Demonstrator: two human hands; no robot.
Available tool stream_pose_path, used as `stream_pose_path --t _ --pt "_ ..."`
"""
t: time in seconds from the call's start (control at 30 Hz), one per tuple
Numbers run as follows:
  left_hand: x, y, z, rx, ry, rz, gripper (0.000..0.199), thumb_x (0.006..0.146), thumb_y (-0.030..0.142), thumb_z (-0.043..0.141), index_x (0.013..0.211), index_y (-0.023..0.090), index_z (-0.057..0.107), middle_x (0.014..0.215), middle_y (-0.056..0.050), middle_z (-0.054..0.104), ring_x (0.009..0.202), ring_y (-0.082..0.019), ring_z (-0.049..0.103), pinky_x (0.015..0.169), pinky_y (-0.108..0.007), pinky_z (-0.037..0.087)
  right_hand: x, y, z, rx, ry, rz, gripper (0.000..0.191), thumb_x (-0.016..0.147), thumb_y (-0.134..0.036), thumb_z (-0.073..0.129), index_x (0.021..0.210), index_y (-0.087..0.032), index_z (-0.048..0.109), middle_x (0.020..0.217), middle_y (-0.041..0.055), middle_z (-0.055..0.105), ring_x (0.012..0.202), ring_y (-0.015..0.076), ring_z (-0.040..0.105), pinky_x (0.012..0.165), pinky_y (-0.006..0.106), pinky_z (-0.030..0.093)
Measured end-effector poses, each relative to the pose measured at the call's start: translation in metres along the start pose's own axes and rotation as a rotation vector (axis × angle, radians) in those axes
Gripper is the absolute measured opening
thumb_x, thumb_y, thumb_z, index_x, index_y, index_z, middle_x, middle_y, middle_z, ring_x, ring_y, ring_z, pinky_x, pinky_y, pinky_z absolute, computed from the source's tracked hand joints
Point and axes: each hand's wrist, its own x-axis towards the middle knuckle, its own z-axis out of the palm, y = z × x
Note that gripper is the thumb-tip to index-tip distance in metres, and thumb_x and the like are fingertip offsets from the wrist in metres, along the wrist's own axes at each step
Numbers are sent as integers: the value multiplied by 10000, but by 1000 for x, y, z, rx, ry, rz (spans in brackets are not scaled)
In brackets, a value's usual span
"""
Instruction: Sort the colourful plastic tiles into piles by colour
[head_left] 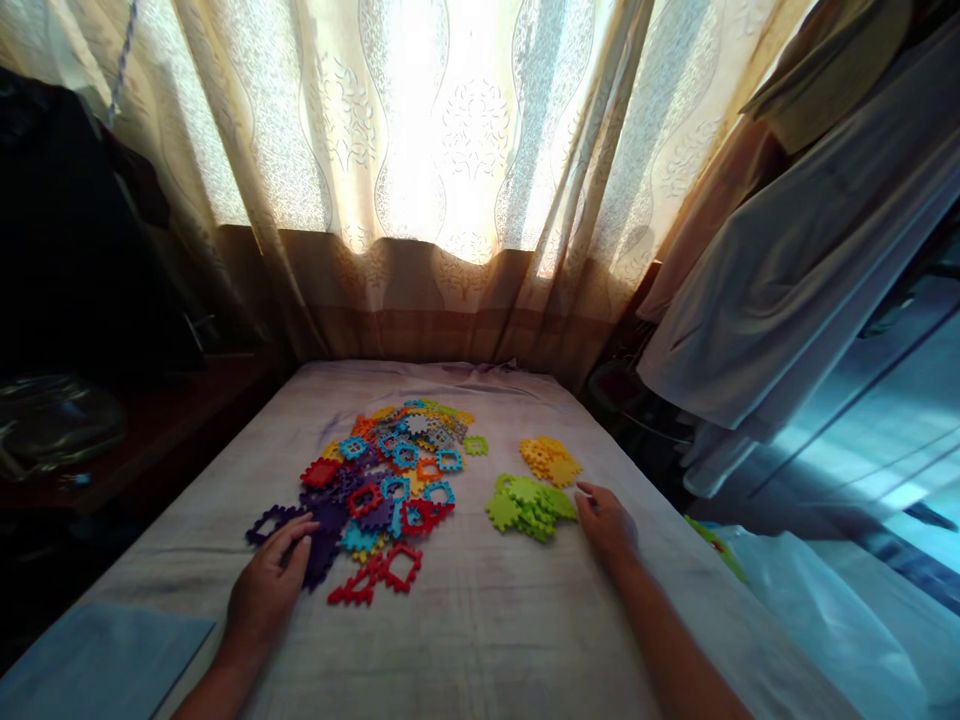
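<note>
A large mixed heap of interlocking plastic pieces (405, 455) with toothed edges, in purple, red, blue, orange, yellow and grey, spreads over the cloth. At the heap's near left side, my left hand (271, 575) rests with loosely bent fingers against dark purple pieces (324, 540). Close to it lie red pieces (403, 567). On the right is a small pile of green pieces (529, 507), with a pile of yellow pieces (550, 460) behind it. My right hand (606, 522) lies just right of the green pile, fingers apart and holding nothing visible.
A pale sheet (480, 640) covers the work surface. Light curtains (472, 150) hang at its far end. Clothes (787, 240) hang on the right, above a clear plastic bag (832, 610). A blue flat item (105, 655) lies at the near left corner.
</note>
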Motion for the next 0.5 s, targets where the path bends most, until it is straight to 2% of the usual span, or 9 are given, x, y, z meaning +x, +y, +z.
stream_pose_path --t 0.13,0.27,0.5 --pt "-2 3 -1 27 7 20 390 809 511 446 918 256 720 1150 -39 725 1029 -224 689 808 -298 565 -4 6 9 -1 62 80 453 833 -403 409 1119 -171 674 1100 126 671 950 250 643 852 397 517" --pt "-3 2 -1 69 26 72 373 821 489 443 910 254 719 1161 -50 717 1046 -236 682 891 -344 545 9 4 11 -25 86 35 553 803 -452 461 1245 -151 602 1249 148 607 1122 290 581 955 430 480" --pt "-2 0 -1 123 36 120 355 839 465 462 949 244 718 1157 -64 714 1034 -245 683 918 -371 539 34 10 25 -68 -41 2 740 762 -528 540 1367 -105 485 1405 200 478 1260 341 491 1044 477 422"
